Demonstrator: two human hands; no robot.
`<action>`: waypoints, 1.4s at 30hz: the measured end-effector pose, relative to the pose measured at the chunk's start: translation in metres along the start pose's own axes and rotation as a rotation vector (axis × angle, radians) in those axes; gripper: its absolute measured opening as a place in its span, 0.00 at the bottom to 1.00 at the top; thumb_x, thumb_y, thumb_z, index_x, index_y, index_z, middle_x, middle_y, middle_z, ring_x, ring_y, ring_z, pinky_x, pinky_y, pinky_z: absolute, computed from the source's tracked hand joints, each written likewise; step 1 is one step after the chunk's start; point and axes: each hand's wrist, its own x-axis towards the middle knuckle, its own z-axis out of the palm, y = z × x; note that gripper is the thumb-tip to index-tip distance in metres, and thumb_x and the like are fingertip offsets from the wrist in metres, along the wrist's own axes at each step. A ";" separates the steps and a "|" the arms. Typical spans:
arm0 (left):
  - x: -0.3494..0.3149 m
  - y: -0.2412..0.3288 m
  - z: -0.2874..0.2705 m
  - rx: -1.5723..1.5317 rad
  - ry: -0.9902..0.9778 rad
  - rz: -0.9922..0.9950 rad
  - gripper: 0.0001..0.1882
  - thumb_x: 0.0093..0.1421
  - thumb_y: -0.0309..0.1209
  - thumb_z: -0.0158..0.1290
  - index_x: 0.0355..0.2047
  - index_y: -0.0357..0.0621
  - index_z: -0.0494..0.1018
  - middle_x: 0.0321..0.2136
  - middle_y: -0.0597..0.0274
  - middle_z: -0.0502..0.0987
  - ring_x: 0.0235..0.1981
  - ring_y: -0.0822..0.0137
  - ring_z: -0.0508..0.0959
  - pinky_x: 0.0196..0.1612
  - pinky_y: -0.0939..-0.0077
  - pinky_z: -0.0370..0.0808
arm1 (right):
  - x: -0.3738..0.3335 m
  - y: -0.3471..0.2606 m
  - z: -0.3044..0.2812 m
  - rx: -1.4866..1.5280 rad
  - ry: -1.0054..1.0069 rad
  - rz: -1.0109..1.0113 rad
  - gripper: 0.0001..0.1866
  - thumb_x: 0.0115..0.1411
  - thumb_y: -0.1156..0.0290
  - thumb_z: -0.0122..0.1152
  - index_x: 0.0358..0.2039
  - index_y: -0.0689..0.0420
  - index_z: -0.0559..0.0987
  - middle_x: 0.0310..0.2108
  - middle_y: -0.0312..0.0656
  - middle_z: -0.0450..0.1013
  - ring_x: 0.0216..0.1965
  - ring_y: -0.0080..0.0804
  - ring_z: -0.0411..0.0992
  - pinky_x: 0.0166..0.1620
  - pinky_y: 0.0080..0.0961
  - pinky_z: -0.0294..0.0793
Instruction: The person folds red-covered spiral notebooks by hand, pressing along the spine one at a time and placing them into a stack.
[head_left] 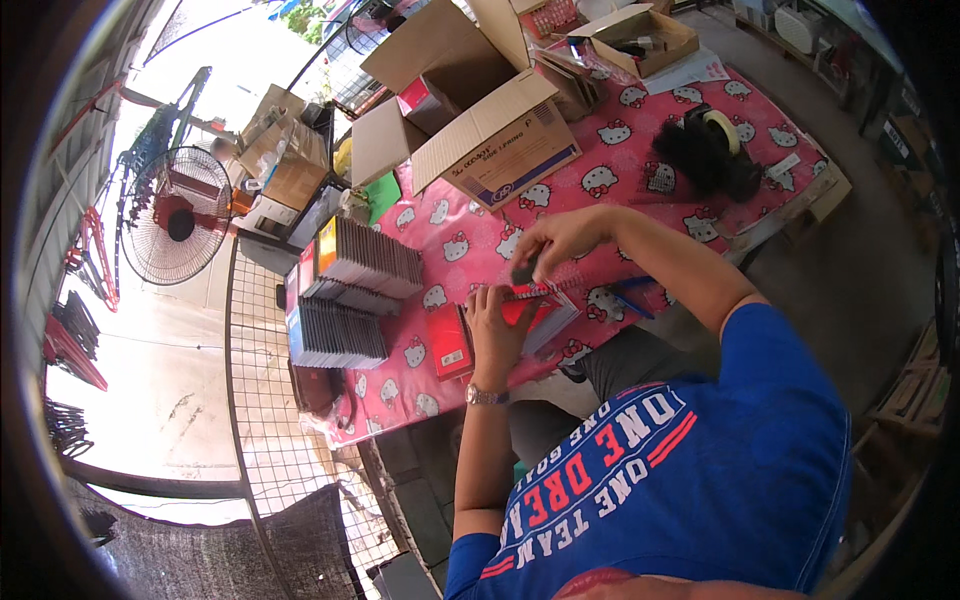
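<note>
**Hands on a red booklet at the table edge**

Because the red booklet [535,312] lies right at the near edge of the pink cloth [480,245], a hard push could, I judge, slide it off into the lap. The left hand [497,325] lies flat on it, fingers spread, pinning it down. Just above, the right hand [560,240] is pinched narrow on a small dark tool [524,270] whose tip meets the booklet's top edge; a slip there might scratch the cover. Left of the hands stand stacks [350,300] of thin cases. Farther off sit open boxes [480,110] and a tape roll [722,128].
</note>
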 end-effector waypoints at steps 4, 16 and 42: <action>0.000 -0.002 -0.010 -0.007 -0.025 -0.073 0.21 0.49 0.36 0.67 0.38 0.39 0.71 0.35 0.53 0.73 0.42 0.50 0.70 0.46 0.58 0.68 | 0.017 0.003 -0.001 -0.110 -0.103 0.048 0.23 0.54 0.65 0.64 0.52 0.55 0.78 0.46 0.38 0.76 0.49 0.28 0.72 0.53 0.25 0.67; -0.005 -0.048 -0.013 -0.406 -0.123 -0.303 0.18 0.51 0.27 0.64 0.40 0.40 0.70 0.34 0.56 0.73 0.32 0.62 0.74 0.34 0.71 0.71 | 0.046 0.018 -0.007 0.188 -0.140 0.069 0.25 0.53 0.67 0.68 0.51 0.62 0.75 0.49 0.40 0.73 0.49 0.26 0.71 0.53 0.25 0.68; -0.035 -0.048 0.022 -0.898 0.213 -0.425 0.11 0.65 0.23 0.50 0.47 0.34 0.72 0.34 0.63 0.77 0.33 0.75 0.77 0.35 0.79 0.79 | 0.009 0.016 0.144 -0.603 0.942 -0.387 0.24 0.51 0.62 0.67 0.48 0.59 0.77 0.45 0.46 0.75 0.47 0.44 0.72 0.53 0.40 0.68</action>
